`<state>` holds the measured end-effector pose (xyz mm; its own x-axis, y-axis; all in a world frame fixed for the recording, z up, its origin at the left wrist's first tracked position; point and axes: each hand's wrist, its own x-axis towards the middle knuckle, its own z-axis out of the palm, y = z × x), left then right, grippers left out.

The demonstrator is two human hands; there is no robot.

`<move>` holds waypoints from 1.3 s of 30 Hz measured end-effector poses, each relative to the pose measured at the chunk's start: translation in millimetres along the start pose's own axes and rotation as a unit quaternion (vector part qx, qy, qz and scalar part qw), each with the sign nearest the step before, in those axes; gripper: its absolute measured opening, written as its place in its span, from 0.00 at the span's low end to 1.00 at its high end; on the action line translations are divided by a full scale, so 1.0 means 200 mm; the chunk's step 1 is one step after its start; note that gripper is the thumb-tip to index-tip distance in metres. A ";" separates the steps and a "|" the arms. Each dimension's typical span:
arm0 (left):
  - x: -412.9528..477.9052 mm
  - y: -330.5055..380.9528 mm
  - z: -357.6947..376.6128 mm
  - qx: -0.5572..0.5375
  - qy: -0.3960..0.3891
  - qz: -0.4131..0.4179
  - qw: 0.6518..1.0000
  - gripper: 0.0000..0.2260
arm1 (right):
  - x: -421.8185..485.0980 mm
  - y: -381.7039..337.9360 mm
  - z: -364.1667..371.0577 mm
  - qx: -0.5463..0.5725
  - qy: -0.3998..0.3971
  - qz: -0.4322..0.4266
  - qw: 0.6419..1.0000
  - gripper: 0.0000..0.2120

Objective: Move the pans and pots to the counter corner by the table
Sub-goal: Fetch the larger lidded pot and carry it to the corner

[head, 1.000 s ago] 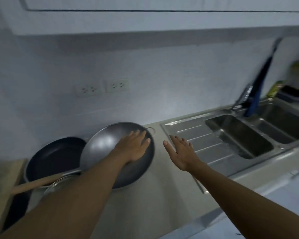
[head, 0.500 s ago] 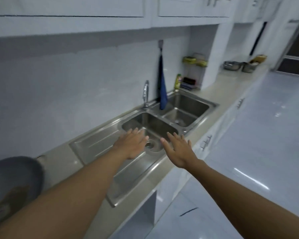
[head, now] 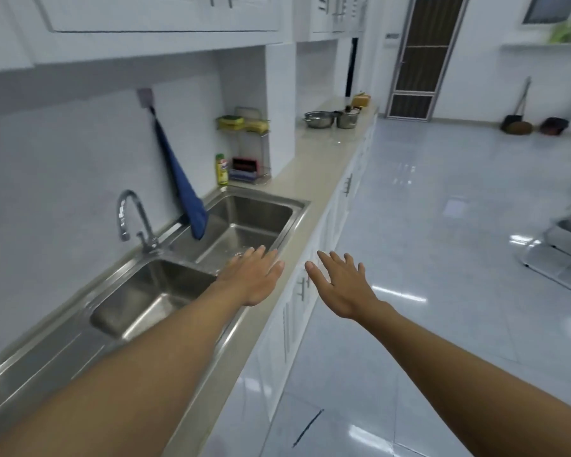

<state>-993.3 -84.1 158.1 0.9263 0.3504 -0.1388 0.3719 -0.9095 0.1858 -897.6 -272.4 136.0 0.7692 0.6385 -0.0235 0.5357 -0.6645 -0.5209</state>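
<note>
1. White wall tiles and white upper cabinets back a long beige table (head: 314,166) that runs away from the camera along the left side. A glossy pale tiled floor (head: 442,199) fills the right side.
2. Head view, near section: a double-basin stainless steel sink (head: 165,328) is set into the table. A curved chrome faucet (head: 131,216) stands at its rear rim, between the two basins.
3. A blue cloth towel (head: 182,189) hangs from a wall hook, and its lower end reaches the rear edge of the far basin.
4. A green-and-yellow plastic bottle (head: 222,169) stands just past the sink, beside a two-tier wire rack (head: 249,153) that carries yellow sponges on its upper tier.
5. Task items: a wide shallow steel pot (head: 318,119) and a smaller lidded steel pot (head: 347,118) stand side by side at the far end of the table, well apart from both hands. A yellow box (head: 361,100) sits behind them.
6. The left hand (head: 254,278) is extended palm down over the front rim of the far basin. Its fingers are straight and close together and hold nothing. Contact with the rim cannot be determined.
7. The right hand (head: 340,288) is extended palm down beyond the front edge of the table, in front of the white base cabinet doors (head: 294,324). Its fingers are spread apart and hold nothing.
8. A tall dark mesh door (head: 426,51) stands in the far wall.
</note>
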 end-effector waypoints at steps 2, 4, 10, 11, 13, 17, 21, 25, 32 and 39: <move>0.20 0.06 -0.02 -0.004 -0.008 0.011 1.000 0.28 | 0.13 0.08 -0.07 0.001 0.014 0.012 1.000 0.37; 0.41 0.13 -0.05 -0.005 -0.012 0.030 0.999 0.28 | 0.25 0.18 -0.15 -0.004 0.022 0.022 1.000 0.37; 0.90 0.31 -0.11 -0.007 -0.018 0.094 0.995 0.28 | 0.56 0.44 -0.31 0.006 0.047 0.071 0.996 0.41; 0.97 0.34 -0.11 -0.003 -0.018 0.100 0.995 0.28 | 0.61 0.48 -0.33 0.007 0.049 0.074 0.996 0.42; 1.11 0.40 -0.11 -0.007 -0.020 0.107 0.994 0.28 | 0.73 0.55 -0.38 0.009 0.052 0.082 0.995 0.43; 1.42 0.51 -0.11 -0.021 -0.014 0.112 0.993 0.29 | 0.99 0.72 -0.48 0.002 0.056 0.085 0.995 0.42; 1.76 0.63 -0.13 -0.029 -0.006 0.108 0.994 0.29 | 1.29 0.92 -0.60 -0.009 0.055 0.077 0.995 0.41; 2.09 0.77 -0.18 -0.028 0.006 0.098 0.995 0.28 | 1.58 1.13 -0.74 -0.009 0.048 0.074 0.996 0.41; 2.60 0.93 -0.23 -0.047 0.005 0.069 0.996 0.28 | 2.04 1.43 -0.91 -0.001 0.028 0.069 0.997 0.43; 3.20 1.04 -0.29 -0.046 0.013 0.080 0.996 0.28 | 2.59 1.65 -1.03 0.002 0.034 0.069 0.997 0.42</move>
<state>-320.7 -35.4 164.3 0.9748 0.2099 -0.0753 0.2228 -0.9301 0.2919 -250.7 -241.4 128.1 0.8574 0.5132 -0.0381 0.4218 -0.7432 -0.5193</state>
